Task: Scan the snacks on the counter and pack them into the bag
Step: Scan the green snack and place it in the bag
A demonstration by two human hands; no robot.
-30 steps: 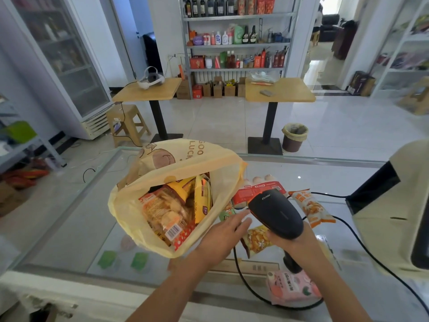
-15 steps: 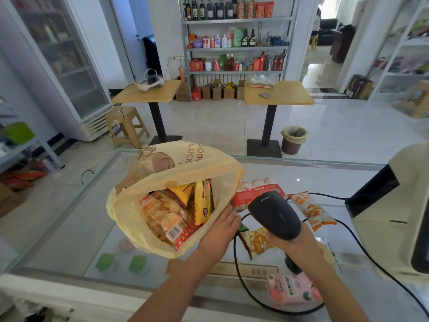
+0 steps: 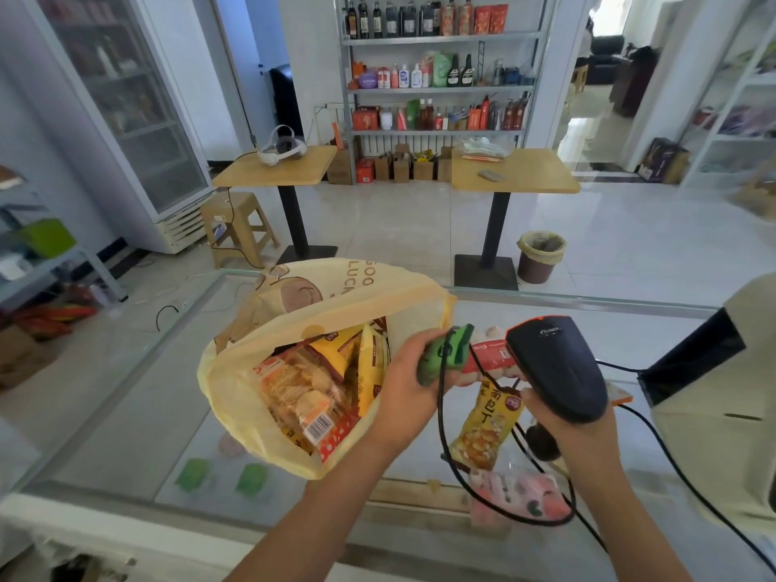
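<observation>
Green snack packet [image 3: 446,354] held in left hand [image 3: 409,382] fingers, just right of bag [image 3: 294,363] mouth, long axis upright; right hand [image 3: 564,417] grips scanner [image 3: 554,367] beside it.

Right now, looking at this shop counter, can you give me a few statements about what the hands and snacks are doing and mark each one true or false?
1. The left hand holds a green snack packet. True.
2. The right hand is empty. False: it grips a black barcode scanner.
3. The yellow bag already has snacks inside. True: a cracker pack with a barcode shows in its mouth.
4. The pink snack pack is in the bag. False: it lies on the glass counter, near the person's side.
5. The scanner is cordless. False: a black cable loops down from it.
</observation>
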